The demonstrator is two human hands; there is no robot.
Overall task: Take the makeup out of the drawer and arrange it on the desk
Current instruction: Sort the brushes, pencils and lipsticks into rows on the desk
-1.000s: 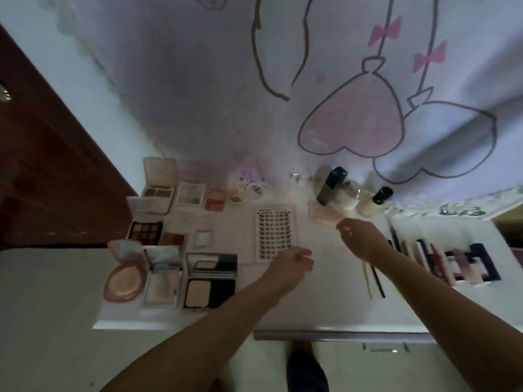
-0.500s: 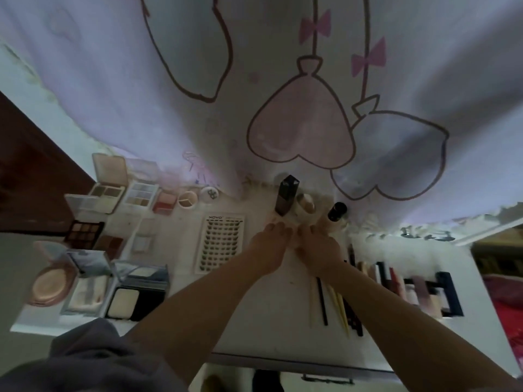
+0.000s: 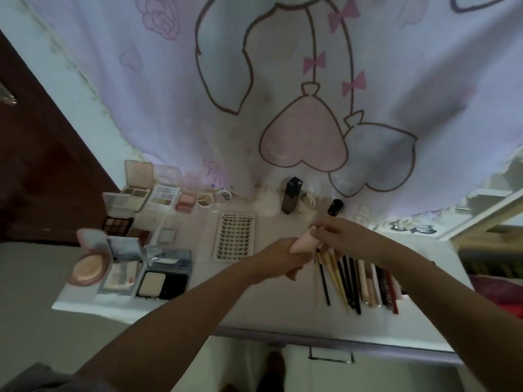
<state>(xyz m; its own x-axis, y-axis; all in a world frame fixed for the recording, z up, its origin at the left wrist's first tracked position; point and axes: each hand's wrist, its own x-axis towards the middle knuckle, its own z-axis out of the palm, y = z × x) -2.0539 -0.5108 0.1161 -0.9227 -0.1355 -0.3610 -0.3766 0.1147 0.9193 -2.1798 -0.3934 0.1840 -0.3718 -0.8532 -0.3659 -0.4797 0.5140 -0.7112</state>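
Above the middle of the white desk [image 3: 175, 312], both hands hold a pale pink soft item [image 3: 302, 242]. My left hand [image 3: 278, 260] grips its lower end. My right hand [image 3: 341, 236] pinches its upper tip. What the pink item is I cannot tell. Just under the hands, a row of pencils, brushes and sticks [image 3: 356, 278] lies side by side. A false-lash sheet [image 3: 235, 239] lies to the left of the hands. Behind them a dark bottle [image 3: 291, 195], a clear round piece [image 3: 308, 200] and a black-capped bottle [image 3: 335, 206] stand by the cloth.
Several open palettes and compacts [image 3: 121, 250] fill the desk's left part. A printed cloth [image 3: 283, 94] hangs behind the desk. The drawer handle [image 3: 331, 357] shows under the front edge. A dark wooden door [image 3: 34, 171] is at the left.
Both hands reached to the back by the bottles, then drew back toward me with the pink item between them. The view has swung to the left.
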